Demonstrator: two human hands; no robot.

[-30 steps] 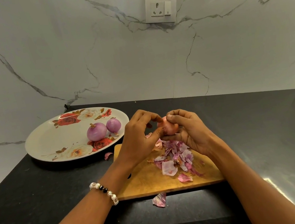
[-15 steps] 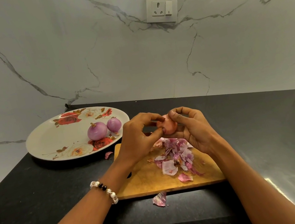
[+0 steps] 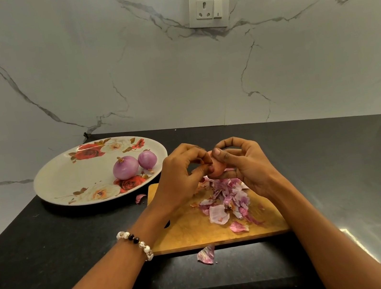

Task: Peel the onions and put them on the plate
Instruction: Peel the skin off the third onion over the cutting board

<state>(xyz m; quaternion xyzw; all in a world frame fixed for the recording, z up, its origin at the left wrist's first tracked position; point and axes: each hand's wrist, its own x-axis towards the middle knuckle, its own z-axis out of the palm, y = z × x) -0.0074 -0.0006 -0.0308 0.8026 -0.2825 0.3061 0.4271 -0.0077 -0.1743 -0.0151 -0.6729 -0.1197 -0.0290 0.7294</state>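
Onion [image 3: 216, 168] | pinched by left hand [image 3: 184, 173], right hand [image 3: 245, 163] | above board's [image 3: 186, 230] far edge

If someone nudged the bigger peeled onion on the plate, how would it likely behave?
The larger onion is round and rests on the shallow plate, so it would probably roll. Its peeled surface looks smooth and glossy, so it may be slippery. It touches the smaller onion and might push it along.

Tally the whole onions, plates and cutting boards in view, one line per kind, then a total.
Onions: 3, two on the plate, one in the hands
Plates: 1
Cutting boards: 1
Total: 5
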